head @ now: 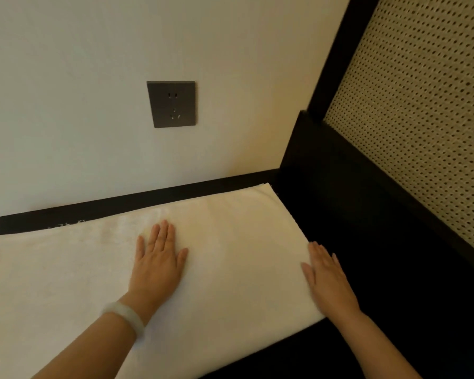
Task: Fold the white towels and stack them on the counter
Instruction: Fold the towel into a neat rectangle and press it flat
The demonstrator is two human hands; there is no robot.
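A white towel [230, 269] lies spread flat on the black counter [394, 310]. The left hand [159, 263] presses on its middle — fingers straight, gripping nothing — and a pale bangle [126, 315] circles that wrist. The right hand [329, 280] lies flat on the towel's right edge, fingers straight and released. Beyond the left fingertips, a dark socket plate [171, 104] sits on the wall.
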